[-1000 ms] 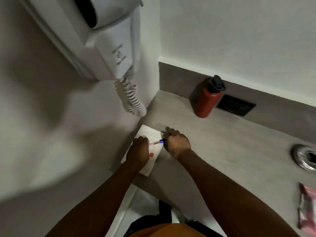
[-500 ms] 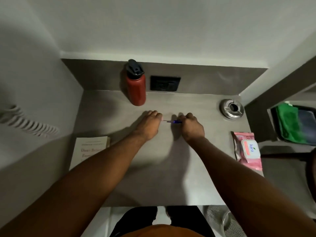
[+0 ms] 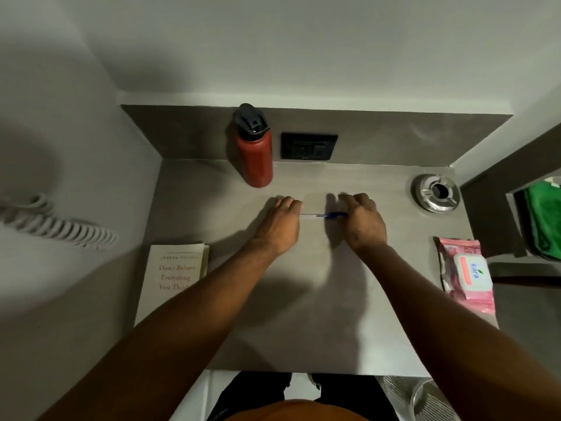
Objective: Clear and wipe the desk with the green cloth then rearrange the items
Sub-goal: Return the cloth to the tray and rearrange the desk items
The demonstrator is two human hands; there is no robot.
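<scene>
A clear pen with a blue cap (image 3: 322,215) lies crosswise in the middle of the grey desk (image 3: 303,314). My left hand (image 3: 280,226) touches its clear end and my right hand (image 3: 362,221) covers its blue end, both palms down on the desk. A red bottle with a black lid (image 3: 253,147) stands upright at the back. A cream book (image 3: 177,270) lies at the left edge. A pink wipes pack (image 3: 466,273) lies at the right edge, behind it a metal ashtray (image 3: 436,192). The green cloth (image 3: 543,217) sits on a shelf off to the right.
A black wall socket (image 3: 308,146) is set in the back panel beside the bottle. A coiled white cord (image 3: 57,226) hangs on the left wall. A wire bin (image 3: 425,399) stands on the floor below the desk's right front corner.
The view has swung from the book at the left corner to the desk's middle. Both hands carried the pen from the book to the centre and now rest lower on it.
</scene>
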